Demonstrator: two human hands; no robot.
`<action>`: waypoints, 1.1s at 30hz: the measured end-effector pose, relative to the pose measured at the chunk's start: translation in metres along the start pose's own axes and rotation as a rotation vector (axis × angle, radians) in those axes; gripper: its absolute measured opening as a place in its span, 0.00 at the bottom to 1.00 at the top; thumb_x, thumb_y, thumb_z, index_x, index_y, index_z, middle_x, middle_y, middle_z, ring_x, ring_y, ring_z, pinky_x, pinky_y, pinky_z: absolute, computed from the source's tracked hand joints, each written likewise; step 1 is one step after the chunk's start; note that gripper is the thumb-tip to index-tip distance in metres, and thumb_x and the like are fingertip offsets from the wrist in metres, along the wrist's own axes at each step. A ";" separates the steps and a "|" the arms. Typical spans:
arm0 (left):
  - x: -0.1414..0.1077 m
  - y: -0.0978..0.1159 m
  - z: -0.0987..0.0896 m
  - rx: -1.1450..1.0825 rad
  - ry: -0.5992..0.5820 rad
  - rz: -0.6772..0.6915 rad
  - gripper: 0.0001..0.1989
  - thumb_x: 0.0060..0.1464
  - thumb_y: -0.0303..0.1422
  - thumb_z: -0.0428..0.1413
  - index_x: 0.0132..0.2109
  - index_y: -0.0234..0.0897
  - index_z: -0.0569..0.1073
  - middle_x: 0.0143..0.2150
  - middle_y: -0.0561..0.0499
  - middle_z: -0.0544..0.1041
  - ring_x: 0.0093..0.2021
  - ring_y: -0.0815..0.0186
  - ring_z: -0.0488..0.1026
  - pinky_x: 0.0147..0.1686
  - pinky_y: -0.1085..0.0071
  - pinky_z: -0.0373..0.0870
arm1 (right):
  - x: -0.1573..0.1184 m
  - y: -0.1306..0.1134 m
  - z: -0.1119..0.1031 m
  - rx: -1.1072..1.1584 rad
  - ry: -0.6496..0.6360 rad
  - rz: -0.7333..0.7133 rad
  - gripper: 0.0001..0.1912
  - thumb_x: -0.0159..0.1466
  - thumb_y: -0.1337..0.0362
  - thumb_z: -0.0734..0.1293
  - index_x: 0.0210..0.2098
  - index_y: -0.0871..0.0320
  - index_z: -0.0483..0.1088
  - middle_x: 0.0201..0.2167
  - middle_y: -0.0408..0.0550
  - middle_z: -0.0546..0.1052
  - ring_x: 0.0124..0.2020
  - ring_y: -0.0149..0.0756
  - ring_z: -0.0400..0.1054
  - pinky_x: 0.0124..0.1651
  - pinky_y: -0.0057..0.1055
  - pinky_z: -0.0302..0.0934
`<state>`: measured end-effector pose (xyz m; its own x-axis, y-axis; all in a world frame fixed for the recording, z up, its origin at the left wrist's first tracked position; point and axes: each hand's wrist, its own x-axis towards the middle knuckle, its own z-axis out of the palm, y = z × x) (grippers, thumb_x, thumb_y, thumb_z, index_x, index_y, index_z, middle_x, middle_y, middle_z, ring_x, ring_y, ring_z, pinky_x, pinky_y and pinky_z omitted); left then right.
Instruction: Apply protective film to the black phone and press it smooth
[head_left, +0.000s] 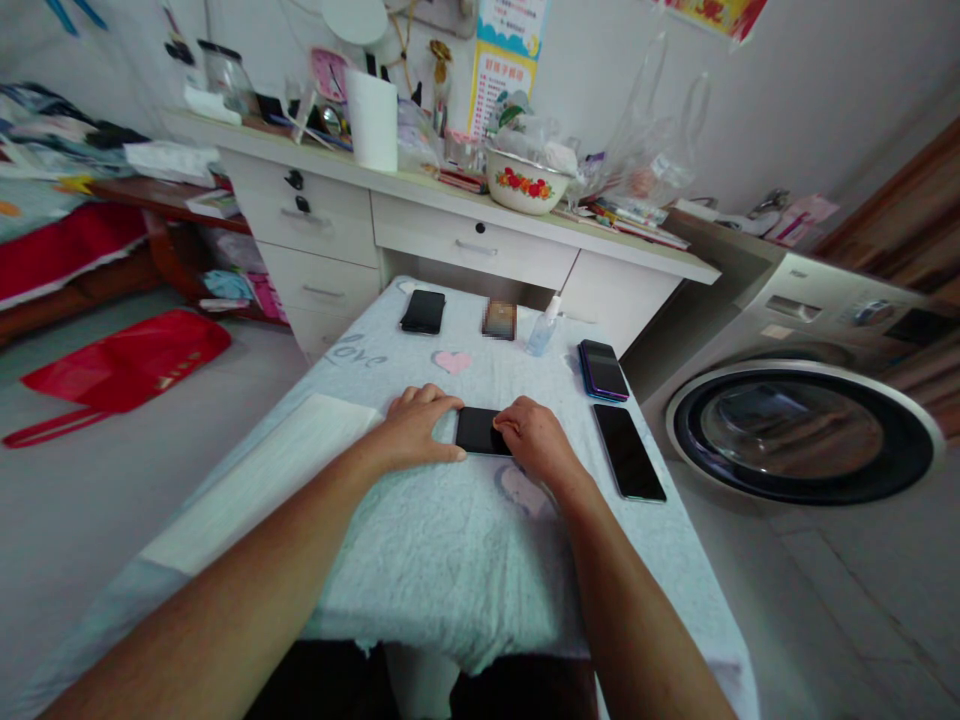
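Note:
A black smartphone [478, 431] lies flat, screen up, on the cloth-covered table. My left hand [417, 428] grips its left end, thumb at the near edge and fingers at the far one. Over the right part of the screen, my right hand [534, 440] is closed with its fingertips pinched down against the glass; whatever is in them, if anything, is too small to make out. To the right lie a larger dark phone [630, 452] and a stack of phones [602, 370]. A clear spray bottle [543, 328] stands beyond my right hand.
Another black phone stack [424, 311] and a blurred brownish item [499, 320] sit at the table's far side. A folded white cloth [262, 480] covers the left side. Behind are a white desk [480, 240] with a flowered bowl [528, 182], and a washing machine [810, 400] at right.

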<state>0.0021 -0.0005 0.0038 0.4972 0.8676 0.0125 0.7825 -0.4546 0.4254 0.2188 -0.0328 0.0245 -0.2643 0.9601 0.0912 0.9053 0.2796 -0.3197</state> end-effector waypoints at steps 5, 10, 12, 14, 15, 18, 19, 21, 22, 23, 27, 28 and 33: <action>0.000 0.000 0.000 0.002 -0.006 -0.004 0.38 0.41 0.53 0.59 0.60 0.45 0.66 0.57 0.45 0.66 0.55 0.48 0.61 0.53 0.57 0.60 | 0.000 0.004 0.002 0.037 0.003 -0.023 0.12 0.64 0.70 0.62 0.38 0.57 0.78 0.38 0.47 0.75 0.39 0.31 0.69 0.45 0.25 0.58; 0.000 0.003 -0.002 -0.002 -0.017 -0.012 0.38 0.42 0.52 0.60 0.59 0.45 0.66 0.57 0.44 0.66 0.55 0.48 0.61 0.53 0.57 0.60 | -0.001 0.008 0.002 0.084 0.024 -0.054 0.12 0.63 0.71 0.62 0.37 0.58 0.78 0.37 0.47 0.76 0.38 0.31 0.69 0.44 0.25 0.58; -0.001 0.004 -0.003 -0.001 -0.019 -0.010 0.37 0.42 0.52 0.60 0.59 0.45 0.66 0.57 0.45 0.66 0.55 0.48 0.61 0.53 0.57 0.60 | -0.001 0.009 0.001 0.077 0.026 -0.041 0.12 0.63 0.71 0.62 0.37 0.58 0.78 0.37 0.47 0.76 0.38 0.31 0.69 0.44 0.25 0.58; -0.001 0.005 -0.004 0.002 -0.018 -0.009 0.37 0.42 0.51 0.60 0.59 0.46 0.67 0.56 0.45 0.67 0.55 0.49 0.61 0.53 0.57 0.59 | -0.001 0.010 -0.001 0.053 0.024 -0.015 0.12 0.64 0.71 0.62 0.38 0.58 0.78 0.38 0.47 0.76 0.39 0.31 0.69 0.45 0.25 0.58; -0.001 0.005 -0.004 0.004 -0.016 -0.010 0.37 0.42 0.51 0.60 0.59 0.46 0.67 0.56 0.45 0.67 0.55 0.49 0.61 0.53 0.57 0.60 | -0.001 0.010 -0.002 0.036 0.023 0.000 0.12 0.64 0.70 0.62 0.38 0.57 0.78 0.38 0.47 0.76 0.40 0.31 0.69 0.45 0.25 0.57; -0.001 0.004 -0.004 0.005 -0.015 -0.008 0.38 0.42 0.52 0.60 0.59 0.44 0.67 0.56 0.44 0.67 0.55 0.48 0.61 0.53 0.57 0.60 | -0.002 0.012 -0.005 -0.019 0.031 0.049 0.13 0.65 0.69 0.61 0.39 0.57 0.78 0.38 0.48 0.76 0.40 0.32 0.69 0.45 0.25 0.57; -0.001 0.003 -0.004 0.003 -0.015 -0.005 0.38 0.42 0.52 0.60 0.59 0.44 0.67 0.56 0.44 0.67 0.55 0.48 0.61 0.53 0.57 0.60 | -0.002 0.013 -0.006 -0.038 0.034 0.066 0.13 0.65 0.69 0.61 0.39 0.57 0.78 0.38 0.48 0.76 0.40 0.32 0.69 0.45 0.25 0.57; -0.001 0.002 -0.003 0.001 -0.015 0.000 0.38 0.42 0.52 0.60 0.60 0.43 0.67 0.56 0.44 0.67 0.55 0.48 0.61 0.54 0.57 0.60 | -0.002 0.014 -0.008 -0.073 0.038 0.106 0.13 0.66 0.68 0.61 0.40 0.57 0.78 0.39 0.49 0.76 0.41 0.33 0.69 0.45 0.26 0.57; -0.001 0.002 -0.003 0.001 -0.014 0.001 0.38 0.42 0.51 0.60 0.60 0.43 0.67 0.56 0.44 0.67 0.55 0.49 0.61 0.54 0.58 0.60 | -0.002 0.014 -0.009 -0.088 0.036 0.129 0.14 0.66 0.68 0.61 0.40 0.57 0.78 0.39 0.49 0.76 0.41 0.34 0.69 0.46 0.26 0.56; -0.001 0.002 -0.002 0.002 -0.011 0.000 0.38 0.42 0.51 0.60 0.59 0.43 0.67 0.56 0.44 0.67 0.55 0.49 0.61 0.54 0.58 0.60 | -0.002 0.015 -0.010 -0.100 0.032 0.152 0.14 0.66 0.68 0.60 0.41 0.57 0.78 0.40 0.50 0.76 0.41 0.34 0.69 0.46 0.26 0.56; 0.000 0.000 0.000 0.003 -0.001 -0.001 0.37 0.42 0.51 0.61 0.59 0.44 0.67 0.57 0.44 0.66 0.56 0.49 0.61 0.54 0.58 0.60 | -0.002 0.016 -0.012 -0.114 0.022 0.208 0.14 0.66 0.67 0.61 0.41 0.58 0.78 0.41 0.51 0.76 0.43 0.36 0.69 0.46 0.27 0.56; 0.000 0.000 0.000 0.002 -0.001 -0.001 0.37 0.41 0.51 0.61 0.59 0.44 0.67 0.57 0.44 0.66 0.55 0.49 0.61 0.54 0.58 0.60 | -0.002 0.017 -0.013 -0.110 0.025 0.209 0.14 0.66 0.68 0.61 0.41 0.58 0.78 0.41 0.51 0.76 0.43 0.36 0.69 0.46 0.27 0.56; 0.000 0.001 -0.001 0.005 -0.006 -0.001 0.38 0.42 0.50 0.61 0.59 0.43 0.67 0.57 0.44 0.66 0.55 0.49 0.62 0.54 0.58 0.59 | -0.003 0.020 -0.011 -0.063 0.043 0.163 0.13 0.65 0.69 0.62 0.39 0.57 0.79 0.39 0.50 0.77 0.41 0.35 0.70 0.46 0.26 0.57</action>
<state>0.0024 -0.0012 0.0054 0.4991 0.8665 0.0065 0.7847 -0.4551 0.4209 0.2414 -0.0302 0.0282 -0.0987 0.9916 0.0835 0.9544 0.1181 -0.2741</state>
